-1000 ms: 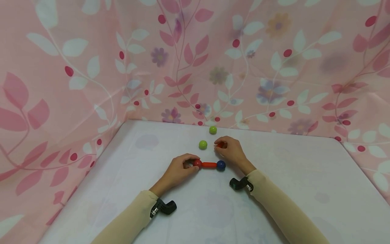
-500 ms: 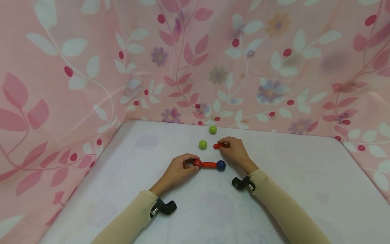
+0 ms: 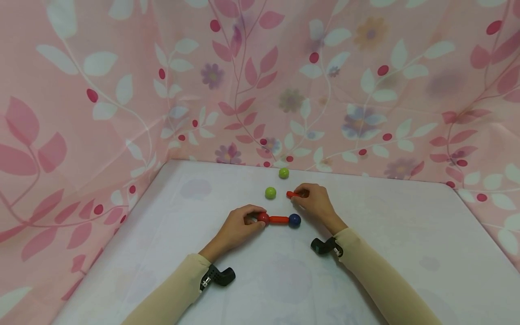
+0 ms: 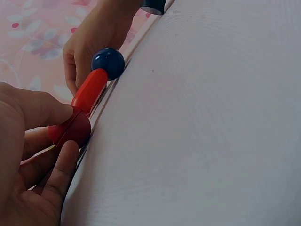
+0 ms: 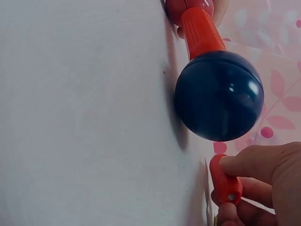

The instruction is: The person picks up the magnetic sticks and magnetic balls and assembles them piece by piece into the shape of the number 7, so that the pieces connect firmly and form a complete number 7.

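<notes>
A red ball (image 3: 263,219), an orange-red ridged rod (image 3: 279,220) and a dark blue ball (image 3: 294,220) form one joined row on the table. My left hand (image 3: 239,225) pinches the red ball between thumb and fingers, seen close in the left wrist view. Just beyond the blue ball, my right hand (image 3: 316,202) pinches a second, short red rod (image 5: 226,181), which shows a small hole in its end in the right wrist view. In the head view its left tip pokes out past the fingers; the rest is partly hidden by them.
One green ball (image 3: 270,192) lies left of the right hand, and another green ball (image 3: 284,173) sits farther back near the table's rear edge. A pink floral curtain (image 3: 260,90) hangs behind and along the left of the white table (image 3: 260,289).
My right hand has shifted slightly right and toward me, and the red rod in it shows more than it did a second ago. The left hand and the joined row stay put.
</notes>
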{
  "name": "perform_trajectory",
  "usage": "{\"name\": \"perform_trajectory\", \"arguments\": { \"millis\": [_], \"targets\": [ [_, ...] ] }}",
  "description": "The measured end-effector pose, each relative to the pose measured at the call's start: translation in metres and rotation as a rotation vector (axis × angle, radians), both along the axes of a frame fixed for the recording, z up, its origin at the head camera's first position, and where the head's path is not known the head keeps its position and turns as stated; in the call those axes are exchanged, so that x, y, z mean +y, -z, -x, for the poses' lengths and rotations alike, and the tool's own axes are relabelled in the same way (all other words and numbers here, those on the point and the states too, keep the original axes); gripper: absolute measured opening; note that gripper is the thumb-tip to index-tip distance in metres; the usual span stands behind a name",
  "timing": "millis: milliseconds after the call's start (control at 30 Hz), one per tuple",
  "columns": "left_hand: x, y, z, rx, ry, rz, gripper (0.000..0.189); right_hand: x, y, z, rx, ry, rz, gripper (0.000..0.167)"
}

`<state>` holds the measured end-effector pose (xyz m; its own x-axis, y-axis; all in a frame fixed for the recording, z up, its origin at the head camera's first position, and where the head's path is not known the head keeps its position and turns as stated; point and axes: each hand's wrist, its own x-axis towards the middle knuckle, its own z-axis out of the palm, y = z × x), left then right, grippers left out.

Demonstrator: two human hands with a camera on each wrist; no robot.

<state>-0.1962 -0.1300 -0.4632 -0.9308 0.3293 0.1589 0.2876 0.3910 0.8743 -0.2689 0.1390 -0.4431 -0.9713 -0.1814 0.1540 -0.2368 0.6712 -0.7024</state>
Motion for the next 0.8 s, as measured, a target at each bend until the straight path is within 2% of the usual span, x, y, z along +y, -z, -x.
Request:
{"name": "perform_trajectory", "arguments": {
  "millis": [333,433,567,667,800],
  "targets": [
    [0.000,0.001,0.000,-0.001,0.001,-0.013,0.033,0.002,-0.002,-0.003,-0.044,-0.060,-0.081,0.033],
    [0.001,0.002,0.000,-0.006,0.003,-0.011,0.033,0.004,-0.003,-0.005,-0.002,-0.104,-0.093,0.036],
    [0.000,0.000,0.000,-0.003,-0.001,-0.007,0.033,0.008,-0.002,-0.004,0.050,-0.210,-0.074,0.047],
    [0.000,-0.002,-0.001,0.002,-0.004,-0.010,0.033,0.012,-0.001,-0.001,0.014,-0.273,-0.057,0.054],
    [0.000,-0.001,-0.001,-0.006,0.004,-0.014,0.033,0.015,0.000,-0.001,-0.041,-0.292,-0.066,0.054]
  ]
}}
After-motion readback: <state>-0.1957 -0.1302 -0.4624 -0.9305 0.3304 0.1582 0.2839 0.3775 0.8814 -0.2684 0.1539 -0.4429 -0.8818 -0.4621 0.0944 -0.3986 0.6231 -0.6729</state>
